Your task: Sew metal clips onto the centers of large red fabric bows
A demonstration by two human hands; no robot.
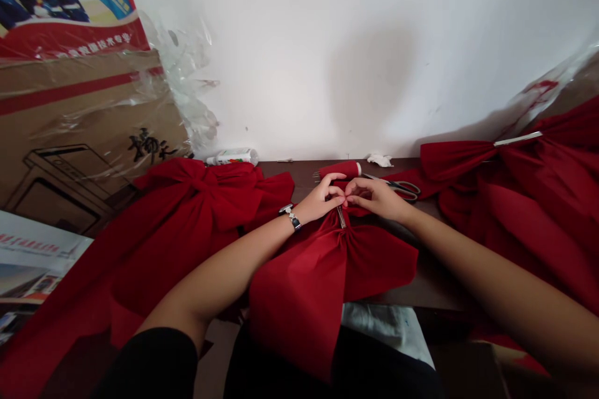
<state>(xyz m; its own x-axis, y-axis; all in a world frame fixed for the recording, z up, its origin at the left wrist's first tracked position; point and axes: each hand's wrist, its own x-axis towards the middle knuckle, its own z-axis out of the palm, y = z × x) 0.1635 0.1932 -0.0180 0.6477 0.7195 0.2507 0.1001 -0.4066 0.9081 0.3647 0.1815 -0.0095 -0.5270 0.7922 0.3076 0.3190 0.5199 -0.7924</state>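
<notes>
A red fabric bow point(299, 280) lies in front of me, gathered into pleats at its middle and hanging over the table's front edge. A metal clip point(341, 217) sits on the gathers. My left hand point(322, 196), with a watch point(294, 219) on its wrist, pinches at the top of the gathers. My right hand point(374, 196) meets it there, thumb and finger closed too. Whether thread or a needle lies between the fingertips is too small to tell. Just behind the hands are a spool of red thread point(341, 168) and a pair of scissors point(405, 189), partly covered.
A finished-looking red bow point(201, 193) with long tails lies left; more red fabric point(538, 199) is heaped right, with a white strip point(517, 138). A bottle point(234, 156) and crumpled tissue point(380, 159) lie along the wall point(281, 62). A cardboard box point(84, 143) stands left.
</notes>
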